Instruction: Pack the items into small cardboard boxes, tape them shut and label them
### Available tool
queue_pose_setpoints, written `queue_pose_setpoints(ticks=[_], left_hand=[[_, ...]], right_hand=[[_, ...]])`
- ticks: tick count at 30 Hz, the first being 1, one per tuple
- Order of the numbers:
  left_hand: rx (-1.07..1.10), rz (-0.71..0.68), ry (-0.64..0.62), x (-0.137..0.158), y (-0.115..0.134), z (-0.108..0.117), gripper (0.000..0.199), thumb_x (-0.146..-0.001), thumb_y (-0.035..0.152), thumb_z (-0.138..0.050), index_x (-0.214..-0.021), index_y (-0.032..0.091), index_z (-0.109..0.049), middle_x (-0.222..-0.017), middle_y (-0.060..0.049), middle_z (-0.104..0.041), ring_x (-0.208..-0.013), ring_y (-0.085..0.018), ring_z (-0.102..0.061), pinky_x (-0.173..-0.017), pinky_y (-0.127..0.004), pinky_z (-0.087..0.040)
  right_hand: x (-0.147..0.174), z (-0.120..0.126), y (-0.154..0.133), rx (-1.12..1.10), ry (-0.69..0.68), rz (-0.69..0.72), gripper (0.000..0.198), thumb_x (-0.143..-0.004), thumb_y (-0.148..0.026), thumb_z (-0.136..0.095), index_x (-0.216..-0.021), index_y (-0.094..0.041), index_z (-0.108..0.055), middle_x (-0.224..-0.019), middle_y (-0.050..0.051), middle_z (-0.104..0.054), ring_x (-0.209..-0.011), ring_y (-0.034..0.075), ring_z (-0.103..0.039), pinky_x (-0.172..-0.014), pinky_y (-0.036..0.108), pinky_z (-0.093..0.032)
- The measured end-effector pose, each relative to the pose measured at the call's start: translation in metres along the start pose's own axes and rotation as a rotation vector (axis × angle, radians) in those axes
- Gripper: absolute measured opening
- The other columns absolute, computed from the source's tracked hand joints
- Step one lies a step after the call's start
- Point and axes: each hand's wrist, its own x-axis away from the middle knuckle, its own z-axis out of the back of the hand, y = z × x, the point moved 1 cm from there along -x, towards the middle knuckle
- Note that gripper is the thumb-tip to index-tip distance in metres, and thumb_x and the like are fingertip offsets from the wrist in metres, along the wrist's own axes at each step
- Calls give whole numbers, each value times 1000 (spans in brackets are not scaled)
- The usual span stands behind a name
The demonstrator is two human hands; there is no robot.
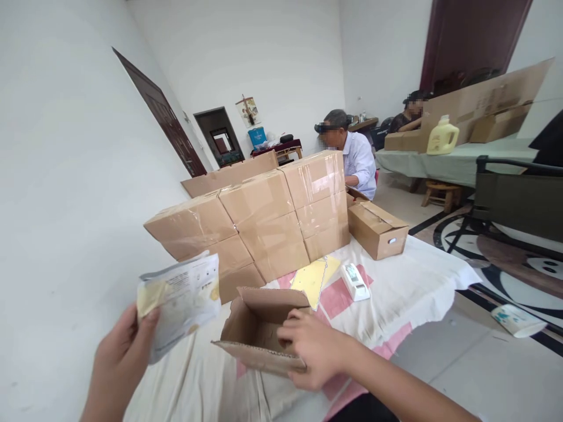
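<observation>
Pinched by its left edge in my left hand (125, 346) is a flat white plastic packet (187, 302) with small print and yellow round marks. It is held up to the left of an open cardboard box (259, 357) on the cloth-covered table. My right hand (310, 346) grips the box's right wall, fingers curled over the rim and thumb outside. The box's flaps stand up and out, and the part of its inside that shows looks bare. Just beyond the box lie yellow sheets (310, 281) and a white handheld device (355, 282) with a small screen.
Taped cardboard boxes (272, 225) form a stacked wall across the table. Another carton (378, 228) stands at its right end. A person (358, 158) sits behind it; a second person (407, 117) is at the far table, near a yellow jug (442, 138). A chair (519, 199) stands right.
</observation>
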Motion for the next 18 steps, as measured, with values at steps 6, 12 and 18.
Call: queue_pose_setpoints(ticks=[6, 12, 18], left_hand=[[325, -234, -169, -24, 43, -20, 51, -85, 65, -62, -90, 16, -71, -79, -3, -73, -69, -19, -64, -61, -26, -54], [-4, -577, -940, 20, 83, -87, 32, -97, 40, -49, -112, 29, -75, -105, -2, -79, -94, -20, -70, -88, -28, -54], [-74, -445, -1293, 56, 78, -126, 23, -97, 35, -51, -102, 26, -73, -98, 0, -75, -92, -20, -67, -83, -27, -48]], right_hand=[[2, -5, 4, -4, 62, 112, 28, -70, -47, -66, -64, -20, -60, -72, -2, -58, -64, 14, -46, -88, 38, -40], [10, -21, 10, -19, 167, 122, 22, -72, -41, -65, -65, -21, -62, -68, -3, -58, -62, 13, -44, -84, 38, -39], [13, -40, 13, -67, 265, 160, 27, -71, -48, -65, -74, -22, -66, -73, -3, -64, -65, 14, -47, -89, 43, -41]])
